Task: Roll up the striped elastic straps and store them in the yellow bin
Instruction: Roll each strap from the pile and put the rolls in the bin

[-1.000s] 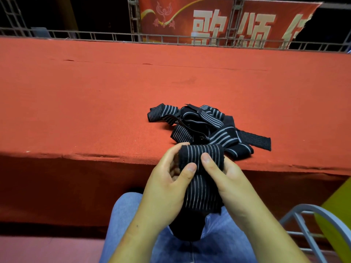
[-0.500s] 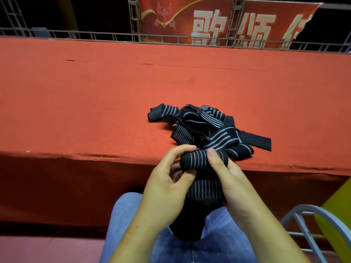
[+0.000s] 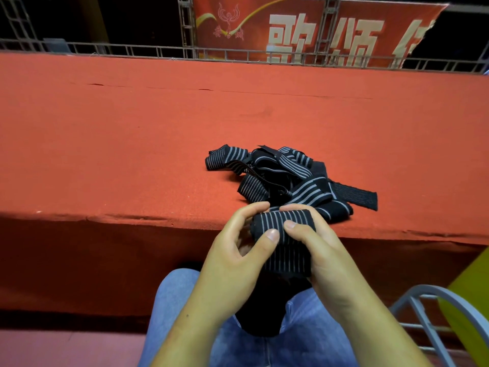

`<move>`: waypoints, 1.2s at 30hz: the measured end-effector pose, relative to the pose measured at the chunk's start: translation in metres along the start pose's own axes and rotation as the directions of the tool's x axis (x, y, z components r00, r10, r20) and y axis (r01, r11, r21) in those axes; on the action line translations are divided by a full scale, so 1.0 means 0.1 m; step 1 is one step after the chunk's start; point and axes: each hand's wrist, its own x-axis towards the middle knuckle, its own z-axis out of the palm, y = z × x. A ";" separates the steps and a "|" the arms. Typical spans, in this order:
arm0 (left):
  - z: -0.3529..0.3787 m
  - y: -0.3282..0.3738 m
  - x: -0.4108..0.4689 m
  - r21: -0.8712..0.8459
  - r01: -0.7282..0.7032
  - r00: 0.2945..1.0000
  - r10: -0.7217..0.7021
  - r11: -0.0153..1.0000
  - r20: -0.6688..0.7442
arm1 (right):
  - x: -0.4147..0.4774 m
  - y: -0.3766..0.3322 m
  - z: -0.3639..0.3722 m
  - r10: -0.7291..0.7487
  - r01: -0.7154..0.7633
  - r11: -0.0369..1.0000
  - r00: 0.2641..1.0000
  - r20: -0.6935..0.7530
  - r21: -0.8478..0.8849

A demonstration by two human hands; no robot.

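**Hands together on a half-rolled black elastic strap with thin grey stripes [image 3: 283, 221]**

Left hand [image 3: 232, 260] and right hand [image 3: 325, 255] meet over the person's lap, just at the near edge of the table, and both grip the same strap. The rolled part sits between them as a short, fat cylinder lying crosswise. The left thumb presses on its near face, and the left forefinger curls over the top. The right thumb lies beside the left one on the roll, and the right fingers wrap round the far side. Below the roll, the unrolled length of the strap hangs down between the palms, and its dark end rests on the blue denim jeans [image 3: 180, 300].

Just beyond the hands, a loose pile [image 3: 285, 176] of more black, grey-striped elastic straps lies tangled on the long table covered in orange-red cloth [image 3: 132, 141]. One plain black end trails off to the right. The pile's nearest loop is just beside the right fingers; I cannot tell whether they touch.

At the near right, a grey metal chair frame [image 3: 436, 295] curves up, with the yellow bin [image 3: 471, 300] behind it. Only a slanted side of the bin is in view, well apart from the roll. Along the table's far edge runs a metal truss railing [image 3: 132, 50], with a red banner bearing large pale characters [image 3: 304, 27] behind it.
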 end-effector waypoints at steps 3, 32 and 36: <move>0.00 -0.02 0.03 0.012 0.008 0.999 -0.007 1.000 -0.052 | 0.00 -0.01 0.00 0.000 0.001 1.000 0.999 0.042 -0.016; -0.04 -0.12 0.08 0.008 0.057 0.997 -0.057 0.998 -0.061 | -0.04 -0.07 0.05 -0.197 0.199 0.960 0.980 0.028 -0.199; -0.05 -0.12 0.07 -0.009 0.064 0.994 -0.064 0.998 -0.084 | -0.04 -0.06 0.04 -0.154 0.158 0.981 0.987 0.039 -0.113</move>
